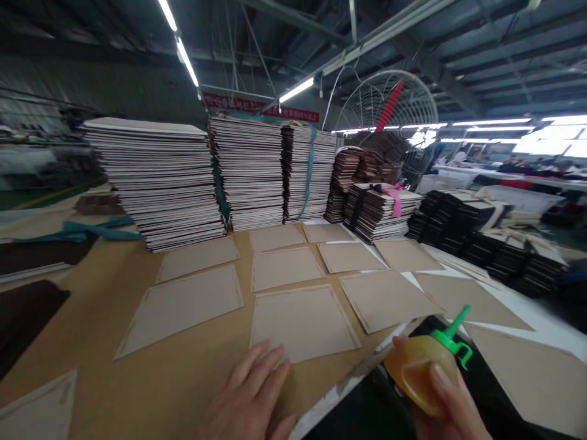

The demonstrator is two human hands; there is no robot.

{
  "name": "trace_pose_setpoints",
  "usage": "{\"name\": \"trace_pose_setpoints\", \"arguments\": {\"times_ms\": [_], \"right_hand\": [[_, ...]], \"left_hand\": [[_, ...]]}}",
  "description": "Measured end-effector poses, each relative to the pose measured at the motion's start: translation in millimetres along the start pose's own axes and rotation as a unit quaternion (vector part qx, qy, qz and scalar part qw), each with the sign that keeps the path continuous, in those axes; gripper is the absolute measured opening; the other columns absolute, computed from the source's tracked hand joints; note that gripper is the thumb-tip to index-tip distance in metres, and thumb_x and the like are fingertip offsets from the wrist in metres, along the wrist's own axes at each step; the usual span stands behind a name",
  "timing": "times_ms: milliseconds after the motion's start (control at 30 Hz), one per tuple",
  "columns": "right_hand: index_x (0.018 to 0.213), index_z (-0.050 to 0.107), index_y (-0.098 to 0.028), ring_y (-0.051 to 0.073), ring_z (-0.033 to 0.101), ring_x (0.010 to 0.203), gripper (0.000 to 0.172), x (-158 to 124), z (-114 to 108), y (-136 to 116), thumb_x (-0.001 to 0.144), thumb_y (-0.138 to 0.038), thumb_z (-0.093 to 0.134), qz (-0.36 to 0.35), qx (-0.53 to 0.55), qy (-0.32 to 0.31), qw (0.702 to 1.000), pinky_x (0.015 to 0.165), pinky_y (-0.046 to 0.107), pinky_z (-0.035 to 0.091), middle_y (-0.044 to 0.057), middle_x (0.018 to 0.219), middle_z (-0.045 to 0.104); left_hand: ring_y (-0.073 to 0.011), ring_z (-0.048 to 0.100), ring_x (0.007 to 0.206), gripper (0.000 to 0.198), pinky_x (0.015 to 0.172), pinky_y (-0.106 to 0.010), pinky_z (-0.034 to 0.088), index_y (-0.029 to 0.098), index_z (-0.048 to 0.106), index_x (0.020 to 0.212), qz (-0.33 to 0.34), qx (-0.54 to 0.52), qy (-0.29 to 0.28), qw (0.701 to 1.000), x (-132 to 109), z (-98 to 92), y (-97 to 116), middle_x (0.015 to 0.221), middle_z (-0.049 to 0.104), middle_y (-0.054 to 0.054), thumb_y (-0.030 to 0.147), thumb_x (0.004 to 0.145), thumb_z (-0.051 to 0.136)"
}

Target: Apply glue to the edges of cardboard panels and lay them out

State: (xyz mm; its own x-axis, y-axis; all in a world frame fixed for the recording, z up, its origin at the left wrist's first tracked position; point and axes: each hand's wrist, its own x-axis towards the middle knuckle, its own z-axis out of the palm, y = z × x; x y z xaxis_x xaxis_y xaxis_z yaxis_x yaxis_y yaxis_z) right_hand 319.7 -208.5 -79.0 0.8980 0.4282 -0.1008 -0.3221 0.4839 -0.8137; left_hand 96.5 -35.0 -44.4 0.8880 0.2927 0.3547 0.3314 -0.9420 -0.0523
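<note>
In my right hand is a squeeze bottle of amber liquid, with a green nozzle tilted up and to the right. My left hand lies with fingers stretched out, its fingertips at the near edge of a beige rectangular panel. Marks like glue run along that panel's edges. Further panels are laid out in rows around it, among them a left one and a right one. Below the bottle is a black surface with a pale, worn edge.
Tall stacks of panels line the back of the brown-covered table. A bundle with a pink tie and black bundles stand at the right. Behind them is a large caged fan. Dark brown material lies at left.
</note>
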Motion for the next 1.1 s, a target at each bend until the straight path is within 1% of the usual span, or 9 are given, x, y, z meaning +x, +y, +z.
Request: {"name": "trace_pose_setpoints", "arguments": {"times_ms": [33, 133, 233, 333, 467, 600, 767, 900, 1100], "right_hand": [[0.119, 0.057, -0.020, 0.029, 0.063, 0.101, 0.057, -0.8, 1.5, -1.0, 0.070, -0.041, 0.078, 0.000, 0.000, -0.003, 1.000, 0.077, 0.034, 0.057, 0.010, 0.112, 0.065], [0.124, 0.055, -0.022, 0.029, 0.062, 0.102, 0.059, -2.2, 4.1, -5.3, 0.072, -0.040, 0.076, -0.006, 0.004, -0.023, 1.000, 0.079, 0.035, 0.056, 0.009, 0.117, 0.063], [0.126, 0.054, -0.023, 0.029, 0.063, 0.100, 0.058, -2.0, 1.3, -8.3, 0.074, -0.039, 0.075, -0.012, 0.005, -0.036, 0.999, 0.077, 0.036, 0.057, 0.008, 0.117, 0.063], [0.126, 0.055, -0.022, 0.029, 0.063, 0.099, 0.060, -1.0, -4.4, -9.0, 0.072, -0.038, 0.076, -0.004, 0.006, -0.030, 1.000, 0.073, 0.034, 0.057, 0.009, 0.115, 0.064], [0.127, 0.054, -0.023, 0.028, 0.063, 0.099, 0.061, 0.3, -4.9, -8.3, 0.072, -0.037, 0.077, 0.000, 0.013, -0.019, 1.000, 0.074, 0.033, 0.057, 0.008, 0.115, 0.064], [0.126, 0.055, -0.023, 0.029, 0.063, 0.101, 0.058, 0.4, -0.1, -6.2, 0.074, -0.040, 0.074, -0.006, 0.004, -0.030, 1.000, 0.081, 0.037, 0.056, 0.007, 0.117, 0.063], [0.124, 0.055, -0.020, 0.033, 0.058, 0.111, 0.060, 1.2, -2.3, -1.2, 0.072, -0.042, 0.074, 0.007, -0.020, -0.030, 0.999, 0.086, 0.037, 0.054, 0.012, 0.120, 0.063], [0.125, 0.055, -0.020, 0.033, 0.058, 0.111, 0.061, 4.9, -7.4, 2.3, 0.072, -0.043, 0.074, 0.013, -0.025, -0.025, 0.999, 0.084, 0.037, 0.055, 0.011, 0.119, 0.063], [0.126, 0.054, -0.021, 0.030, 0.060, 0.108, 0.064, 7.7, -5.7, 3.6, 0.069, -0.040, 0.077, 0.030, -0.010, -0.012, 0.999, 0.082, 0.032, 0.055, 0.011, 0.119, 0.063]], "left_hand": [[-0.0322, 0.048, 0.126, 0.055, 0.097, -0.047, 0.052, 0.018, 0.055, 0.129, -0.009, -0.014, -0.029, 0.999, 10.3, -4.3, 6.0, 0.136, 0.054, -0.009, 0.040, 0.079, 0.063], [-0.0375, 0.027, 0.139, 0.076, 0.109, -0.065, 0.030, 0.014, 0.039, 0.142, -0.058, -0.066, -0.146, 0.985, 31.1, -5.4, 16.3, 0.149, 0.034, -0.014, 0.053, 0.080, 0.060], [-0.0359, 0.017, 0.142, 0.088, 0.113, -0.066, 0.011, 0.011, 0.032, 0.145, -0.092, -0.107, -0.199, 0.970, 38.4, -0.8, 19.2, 0.152, 0.027, -0.017, 0.061, 0.078, 0.059], [-0.0335, 0.021, 0.141, 0.088, 0.115, -0.064, 0.004, 0.010, 0.033, 0.144, -0.120, -0.128, -0.218, 0.960, 36.3, -1.2, 21.0, 0.151, 0.030, -0.016, 0.056, 0.075, 0.063], [-0.0328, 0.030, 0.137, 0.085, 0.115, -0.063, 0.004, 0.015, 0.040, 0.141, -0.135, -0.169, -0.217, 0.952, 31.3, -8.5, 23.2, 0.147, 0.041, -0.014, 0.058, 0.073, 0.067], [-0.0300, 0.045, 0.122, 0.063, 0.114, -0.062, 0.010, 0.024, 0.055, 0.127, -0.112, -0.168, -0.150, 0.968, 39.9, -11.4, 21.4, 0.124, 0.059, -0.008, 0.063, 0.077, 0.061], [-0.0320, 0.034, 0.132, 0.055, 0.113, -0.062, 0.010, 0.022, 0.053, 0.125, -0.095, -0.165, -0.130, 0.973, 60.1, 1.4, 14.2, 0.134, 0.052, -0.010, 0.059, 0.084, 0.055], [-0.0304, 0.045, 0.119, 0.042, 0.109, -0.064, 0.015, 0.023, 0.058, 0.115, -0.098, -0.161, -0.104, 0.977, 67.3, 10.3, 8.5, 0.121, 0.059, -0.009, 0.051, 0.085, 0.057], [-0.0294, 0.050, 0.109, 0.032, 0.107, -0.064, 0.018, 0.022, 0.063, 0.103, -0.067, -0.140, -0.126, 0.980, 75.3, 6.6, -1.3, 0.108, 0.063, -0.007, 0.042, 0.078, 0.065]]}}
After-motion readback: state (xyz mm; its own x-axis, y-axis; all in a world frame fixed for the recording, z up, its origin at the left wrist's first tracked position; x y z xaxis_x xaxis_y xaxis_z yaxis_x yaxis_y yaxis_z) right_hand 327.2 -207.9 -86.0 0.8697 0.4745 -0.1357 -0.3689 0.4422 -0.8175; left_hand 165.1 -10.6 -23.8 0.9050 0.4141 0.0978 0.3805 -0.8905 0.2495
